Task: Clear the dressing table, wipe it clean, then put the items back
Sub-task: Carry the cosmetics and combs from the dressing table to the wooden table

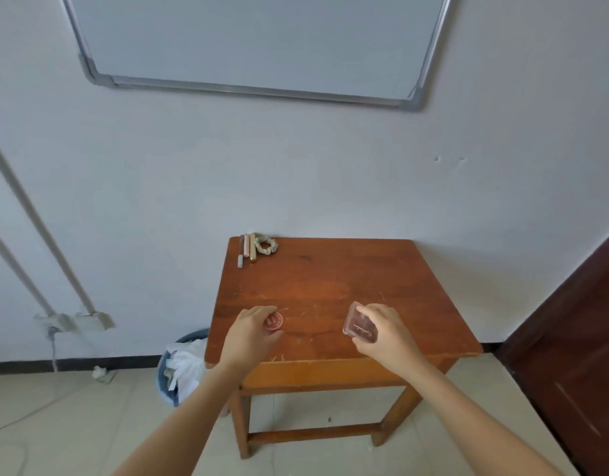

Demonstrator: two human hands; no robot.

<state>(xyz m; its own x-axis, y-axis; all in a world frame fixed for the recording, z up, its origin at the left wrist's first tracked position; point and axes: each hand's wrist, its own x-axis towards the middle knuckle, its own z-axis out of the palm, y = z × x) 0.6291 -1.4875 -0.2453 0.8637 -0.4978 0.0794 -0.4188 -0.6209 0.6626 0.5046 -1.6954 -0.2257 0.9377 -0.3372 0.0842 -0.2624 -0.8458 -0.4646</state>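
Over the near half of the wooden worktop [330, 269], the left hand [251, 333] pinches a small round red compact [274, 321], fingers curled round its edge. The right hand [382, 333] grips a clear rectangular case [359, 324], tilted. At the far left corner lie three slim cosmetic sticks [247, 249] beside a scrunchie [267, 244]. A blue waste bin [182, 367] stands left of the worktop.

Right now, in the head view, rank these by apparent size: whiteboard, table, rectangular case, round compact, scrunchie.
1. whiteboard, though cropped at the top
2. wooden table
3. rectangular case
4. round compact and scrunchie look alike; the scrunchie lies farther away, so I leave them unranked.
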